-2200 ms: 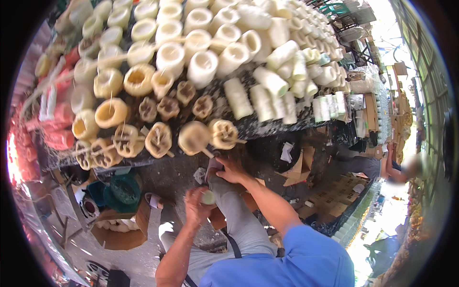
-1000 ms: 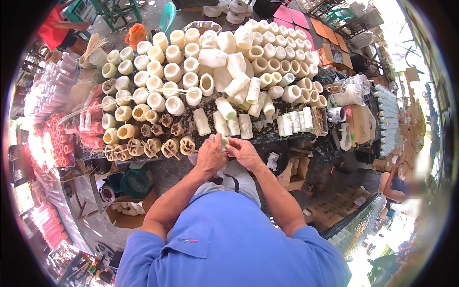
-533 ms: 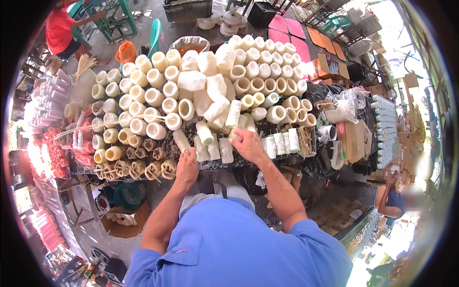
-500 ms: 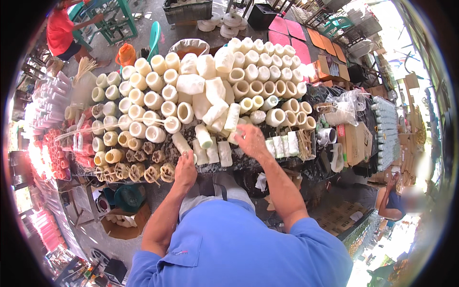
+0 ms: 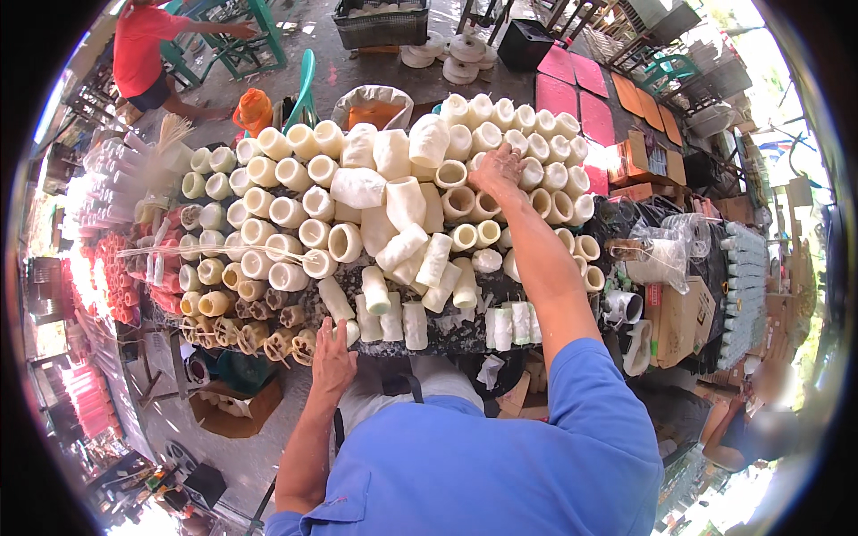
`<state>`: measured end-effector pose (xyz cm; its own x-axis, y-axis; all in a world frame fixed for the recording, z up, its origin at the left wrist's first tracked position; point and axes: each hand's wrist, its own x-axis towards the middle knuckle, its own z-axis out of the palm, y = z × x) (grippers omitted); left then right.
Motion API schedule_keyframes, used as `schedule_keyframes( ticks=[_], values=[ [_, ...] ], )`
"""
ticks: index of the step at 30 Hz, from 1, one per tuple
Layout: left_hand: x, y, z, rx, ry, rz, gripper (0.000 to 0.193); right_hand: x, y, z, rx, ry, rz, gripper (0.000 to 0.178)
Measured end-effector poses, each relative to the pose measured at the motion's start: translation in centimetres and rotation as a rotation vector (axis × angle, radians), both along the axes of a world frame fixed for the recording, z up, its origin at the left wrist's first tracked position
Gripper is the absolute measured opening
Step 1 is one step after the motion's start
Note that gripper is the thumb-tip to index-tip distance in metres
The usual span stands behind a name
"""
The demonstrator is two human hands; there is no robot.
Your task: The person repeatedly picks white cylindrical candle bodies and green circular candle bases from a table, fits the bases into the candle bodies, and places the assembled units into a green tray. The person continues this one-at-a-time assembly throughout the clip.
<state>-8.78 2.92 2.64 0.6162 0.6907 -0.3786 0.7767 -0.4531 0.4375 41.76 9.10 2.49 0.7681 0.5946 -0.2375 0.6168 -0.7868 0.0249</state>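
Rows of cream, hollow candle-like wax cylinders (image 5: 288,212) cover the table. My right hand (image 5: 500,171) reaches far over the right-hand group, its fingers apart over the rims of the hollow cylinders; what lies beneath the palm is hidden. My left hand (image 5: 334,359) is at the near edge, fingers stretched out beside the lower end of a slim pale cylinder (image 5: 336,298). Slim white cylinders (image 5: 415,325) stand or lie in front of me. Larger white pieces (image 5: 359,188) are heaped in the middle.
Brown, ridged hollow pieces (image 5: 279,343) line the near left edge. Thin sticks (image 5: 219,251) lie across the left rows. A plastic bag (image 5: 661,259) and cardboard box (image 5: 681,323) sit at the right. A person in red (image 5: 143,54) is at the far left, another person at the right.
My right hand has moved from the slim cylinders near me to the far right rows. My left hand has shifted slightly down, its fingers now straighter. The person in red has moved an arm.
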Motion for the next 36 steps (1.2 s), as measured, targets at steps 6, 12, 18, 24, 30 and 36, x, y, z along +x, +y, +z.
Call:
schedule_keyframes(
  ticks=[6,12,18,24,30,36],
  values=[
    [1.7,0.8,2.0,0.11,-0.047,0.039,0.075,1.4,-2.3,4.6,0.306,0.128,-0.088,0.077],
    [11.9,3.6,6.5,0.086,-0.459,-0.087,0.079,-2.2,-7.8,13.3,0.525,0.11,0.336,0.049],
    [22.1,6.7,7.4,-0.581,-0.697,-0.048,0.088,-6.3,-8.6,15.6,0.37,0.895,0.697,0.066],
    [17.6,5.0,7.5,-0.884,-0.822,0.351,0.081,5.2,0.2,6.2,0.069,0.09,0.333,0.078],
    [8.0,2.7,9.9,-0.966,-1.173,0.47,0.087,8.1,3.1,-1.9,0.055,-0.026,0.314,0.07],
    [-0.3,0.9,12.0,-0.895,-1.433,0.63,0.092,7.9,2.7,-2.9,0.091,-0.037,0.254,0.082]
  ],
)
